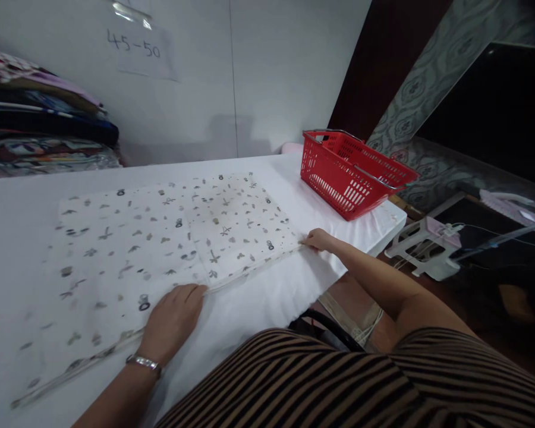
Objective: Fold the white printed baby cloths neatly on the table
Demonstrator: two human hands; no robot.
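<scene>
A thin white cloth point(134, 249) with small grey and brown printed figures lies spread on the white-covered table, with a crease across its middle. Its near edge looks folded into a narrow strip. My left hand point(175, 315), with a silver bracelet at the wrist, rests on that near edge about midway; its fingers lie close together on the cloth, and the thumb is hidden. At the cloth's right near corner, my right hand point(320, 239) is closed in a pinch on the edge.
A red plastic basket point(339, 178) stands on the table point(267, 333) at the back right. Folded fabrics point(44, 119) are piled at the back left. A paper marked "45-50" point(138, 50) hangs on the wall. Right of the table is a white plastic stool point(428, 246).
</scene>
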